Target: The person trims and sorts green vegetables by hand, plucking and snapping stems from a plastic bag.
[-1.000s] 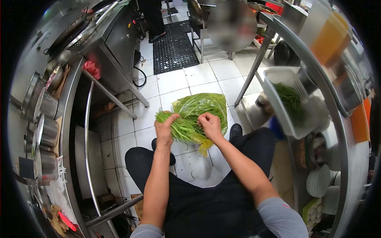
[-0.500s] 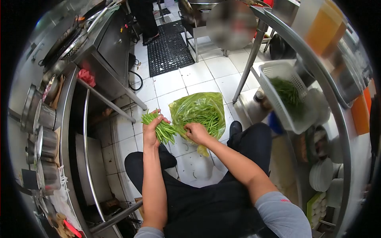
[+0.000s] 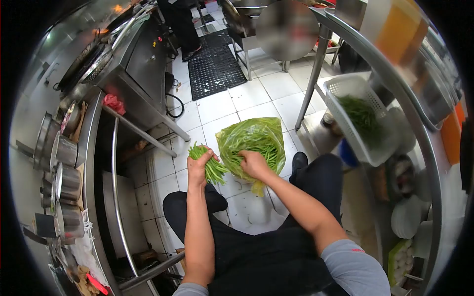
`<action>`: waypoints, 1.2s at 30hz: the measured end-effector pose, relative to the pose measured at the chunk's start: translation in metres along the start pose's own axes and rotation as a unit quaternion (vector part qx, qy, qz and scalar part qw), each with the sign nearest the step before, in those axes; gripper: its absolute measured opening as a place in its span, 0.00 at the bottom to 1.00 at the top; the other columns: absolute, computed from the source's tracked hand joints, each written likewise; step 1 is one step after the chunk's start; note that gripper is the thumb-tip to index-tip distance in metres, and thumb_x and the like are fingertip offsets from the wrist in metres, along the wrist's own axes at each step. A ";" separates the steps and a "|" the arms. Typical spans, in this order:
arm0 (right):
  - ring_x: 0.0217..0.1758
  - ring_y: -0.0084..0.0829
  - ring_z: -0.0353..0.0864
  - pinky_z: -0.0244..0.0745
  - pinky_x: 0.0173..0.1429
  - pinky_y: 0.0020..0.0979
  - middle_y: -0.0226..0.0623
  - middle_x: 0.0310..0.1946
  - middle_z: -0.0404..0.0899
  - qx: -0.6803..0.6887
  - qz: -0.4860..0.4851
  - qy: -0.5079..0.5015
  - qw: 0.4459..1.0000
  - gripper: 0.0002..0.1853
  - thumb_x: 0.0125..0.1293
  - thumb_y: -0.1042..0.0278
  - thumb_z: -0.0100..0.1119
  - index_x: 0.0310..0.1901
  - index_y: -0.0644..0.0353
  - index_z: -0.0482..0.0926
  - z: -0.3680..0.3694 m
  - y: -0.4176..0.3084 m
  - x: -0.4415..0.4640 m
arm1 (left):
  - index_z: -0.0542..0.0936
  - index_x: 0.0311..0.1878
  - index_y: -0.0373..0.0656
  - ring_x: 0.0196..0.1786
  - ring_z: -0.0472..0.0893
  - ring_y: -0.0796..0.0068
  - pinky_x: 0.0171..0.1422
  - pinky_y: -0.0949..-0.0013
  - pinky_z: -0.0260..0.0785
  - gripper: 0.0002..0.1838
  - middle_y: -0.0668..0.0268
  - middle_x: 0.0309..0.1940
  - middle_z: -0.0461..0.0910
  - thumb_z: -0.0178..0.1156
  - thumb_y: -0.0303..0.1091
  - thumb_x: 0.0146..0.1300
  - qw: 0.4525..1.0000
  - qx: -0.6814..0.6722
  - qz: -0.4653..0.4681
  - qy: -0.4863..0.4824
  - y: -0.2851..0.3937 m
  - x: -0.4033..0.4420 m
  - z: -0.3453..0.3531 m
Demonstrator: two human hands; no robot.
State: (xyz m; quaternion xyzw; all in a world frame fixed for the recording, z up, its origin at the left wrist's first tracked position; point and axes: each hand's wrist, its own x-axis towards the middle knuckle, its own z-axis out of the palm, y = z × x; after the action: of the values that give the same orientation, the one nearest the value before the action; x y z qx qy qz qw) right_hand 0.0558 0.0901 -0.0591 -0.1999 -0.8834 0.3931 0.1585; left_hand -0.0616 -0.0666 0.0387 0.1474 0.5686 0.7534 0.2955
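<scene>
A bunch of long green beans (image 3: 214,171) is wrapped in the fingers of my left hand (image 3: 198,166), its ends sticking out on both sides. Just to the right, a yellow-green plastic bag (image 3: 232,134) stands open on the floor with more green beans (image 3: 266,148) inside. My right hand (image 3: 255,166) is at the bag's mouth, its fingers curled down against the beans there. Its fingertips are partly hidden, so how many beans it pinches does not show.
A steel counter with pots (image 3: 69,182) lines the left. On the right, a steel rack holds a white basket (image 3: 340,118) of green vegetables and stacked plates (image 3: 406,217). Ahead lie a black mat (image 3: 217,74) and another person's legs (image 3: 181,24). Bean scraps dot the tiles.
The view has shifted slightly. My right hand has moved from the bag's near left edge further in over the beans. My left hand keeps its bunch, now tilted lower.
</scene>
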 end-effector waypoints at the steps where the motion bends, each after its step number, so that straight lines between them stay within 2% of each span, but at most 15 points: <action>1: 0.42 0.54 0.82 0.76 0.49 0.49 0.54 0.37 0.82 -0.001 -0.003 -0.002 1.000 0.17 0.55 0.70 0.55 0.48 0.62 0.80 -0.010 0.003 0.001 | 0.76 0.39 0.38 0.28 0.81 0.70 0.33 0.67 0.77 0.07 0.62 0.26 0.80 0.63 0.27 0.60 1.000 0.025 -0.008 0.007 -0.001 -0.001 0.002; 4: 0.39 0.51 0.82 0.78 0.47 0.44 0.52 0.36 0.82 -0.031 -0.031 -0.005 0.999 0.20 0.55 0.70 0.56 0.51 0.63 0.80 -0.049 0.002 -0.004 | 0.78 0.36 0.37 0.28 0.81 0.73 0.33 0.69 0.76 0.06 0.63 0.25 0.80 0.65 0.27 0.60 0.999 0.048 -0.008 0.007 -0.016 0.000 0.012; 6: 0.35 0.40 0.85 0.79 0.42 0.36 0.47 0.33 0.84 0.059 0.040 -0.102 0.992 0.17 0.60 0.72 0.57 0.51 0.66 0.78 -0.077 -0.009 -0.009 | 0.77 0.40 0.35 0.29 0.81 0.74 0.35 0.70 0.75 0.08 0.63 0.28 0.81 0.65 0.24 0.59 0.994 0.096 -0.042 -0.013 -0.027 -0.001 0.020; 7: 0.35 0.40 0.85 0.79 0.42 0.36 0.47 0.33 0.84 0.055 0.036 -0.105 0.992 0.17 0.60 0.72 0.57 0.51 0.66 0.78 -0.076 -0.005 -0.009 | 0.77 0.40 0.35 0.29 0.81 0.74 0.35 0.70 0.75 0.08 0.63 0.28 0.81 0.65 0.24 0.59 0.995 0.092 -0.039 -0.010 -0.031 -0.002 0.027; 9: 0.33 0.27 0.84 0.78 0.38 0.28 0.41 0.33 0.84 0.352 0.143 -0.151 0.913 0.13 0.64 0.76 0.56 0.49 0.68 0.76 -0.071 -0.002 -0.012 | 0.77 0.42 0.34 0.29 0.81 0.73 0.36 0.70 0.75 0.10 0.62 0.31 0.82 0.65 0.22 0.58 0.996 0.070 -0.055 -0.008 -0.039 -0.005 0.042; 13: 0.36 0.25 0.84 0.81 0.40 0.26 0.39 0.37 0.84 0.482 0.173 -0.166 0.843 0.09 0.68 0.77 0.57 0.48 0.67 0.74 -0.059 -0.011 -0.022 | 0.76 0.43 0.34 0.33 0.81 0.74 0.38 0.71 0.74 0.12 0.61 0.36 0.81 0.65 0.20 0.57 0.998 0.044 -0.035 -0.013 -0.049 -0.001 0.041; 18: 0.37 0.24 0.83 0.80 0.43 0.26 0.36 0.37 0.83 0.452 0.166 -0.181 0.858 0.07 0.70 0.73 0.57 0.45 0.65 0.75 -0.049 -0.017 -0.024 | 0.76 0.40 0.35 0.32 0.79 0.76 0.37 0.72 0.72 0.10 0.65 0.34 0.80 0.67 0.22 0.56 0.997 0.061 -0.031 -0.047 -0.033 -0.010 0.038; 21: 0.36 0.26 0.83 0.78 0.41 0.28 0.37 0.35 0.84 0.337 0.097 -0.203 0.914 0.07 0.67 0.73 0.58 0.44 0.66 0.78 -0.049 -0.011 -0.019 | 0.77 0.38 0.37 0.31 0.77 0.80 0.36 0.73 0.71 0.10 0.69 0.31 0.79 0.68 0.22 0.55 0.989 0.131 -0.033 -0.062 -0.035 -0.009 0.030; 23: 0.36 0.29 0.82 0.76 0.41 0.31 0.37 0.35 0.82 0.169 -0.026 -0.010 0.985 0.09 0.65 0.72 0.59 0.45 0.64 0.80 -0.066 -0.032 -0.018 | 0.77 0.38 0.37 0.31 0.75 0.83 0.36 0.74 0.69 0.10 0.72 0.29 0.78 0.69 0.22 0.53 0.980 0.176 -0.047 -0.083 -0.034 -0.008 0.028; 24: 0.39 0.36 0.82 0.76 0.44 0.34 0.41 0.36 0.81 0.212 -0.023 0.023 0.977 0.11 0.65 0.72 0.59 0.47 0.62 0.80 -0.071 -0.035 -0.016 | 0.77 0.38 0.37 0.31 0.75 0.83 0.36 0.74 0.69 0.10 0.72 0.29 0.78 0.69 0.22 0.53 0.980 0.175 -0.049 -0.084 -0.033 -0.010 0.029; 25: 0.39 0.36 0.82 0.76 0.44 0.34 0.41 0.36 0.81 0.211 -0.021 0.024 0.977 0.11 0.65 0.72 0.59 0.47 0.62 0.80 -0.076 -0.036 -0.014 | 0.78 0.36 0.37 0.31 0.75 0.83 0.36 0.75 0.70 0.09 0.71 0.28 0.78 0.68 0.22 0.54 0.977 0.187 -0.038 -0.095 -0.032 -0.011 0.031; 28: 0.40 0.46 0.81 0.76 0.45 0.39 0.45 0.35 0.79 0.081 -0.156 0.003 0.984 0.08 0.63 0.73 0.58 0.43 0.62 0.81 -0.084 -0.033 -0.013 | 0.78 0.34 0.37 0.30 0.75 0.83 0.35 0.75 0.69 0.08 0.72 0.27 0.78 0.68 0.22 0.54 0.972 0.206 -0.032 -0.113 -0.028 -0.012 0.035; 32: 0.38 0.47 0.80 0.75 0.44 0.41 0.46 0.33 0.79 0.021 -0.188 -0.016 0.982 0.05 0.61 0.73 0.58 0.37 0.63 0.80 -0.087 -0.032 -0.014 | 0.78 0.34 0.37 0.29 0.74 0.84 0.34 0.75 0.68 0.09 0.73 0.27 0.77 0.69 0.22 0.53 0.958 0.248 -0.040 -0.135 -0.018 -0.016 0.038; 35: 0.37 0.48 0.79 0.74 0.43 0.42 0.46 0.32 0.78 0.005 -0.140 -0.041 0.989 0.04 0.59 0.73 0.59 0.33 0.64 0.78 -0.077 -0.031 -0.016 | 0.78 0.35 0.38 0.30 0.77 0.82 0.36 0.74 0.70 0.09 0.71 0.27 0.79 0.69 0.22 0.53 0.963 0.227 -0.054 -0.136 -0.020 -0.015 0.037; 36: 0.37 0.48 0.79 0.74 0.43 0.42 0.47 0.31 0.78 0.051 -0.086 0.008 0.995 0.05 0.59 0.72 0.58 0.32 0.65 0.77 -0.073 -0.034 -0.015 | 0.78 0.35 0.38 0.30 0.77 0.82 0.36 0.74 0.70 0.09 0.71 0.27 0.79 0.69 0.22 0.53 0.962 0.227 -0.055 -0.138 -0.022 -0.014 0.037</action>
State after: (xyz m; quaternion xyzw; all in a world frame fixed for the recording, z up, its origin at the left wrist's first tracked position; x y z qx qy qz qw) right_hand 0.0931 0.1079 0.0119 -0.1182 -0.8748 0.4213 0.2082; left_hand -0.0242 -0.0429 0.0312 0.2821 0.6855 0.5593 0.3710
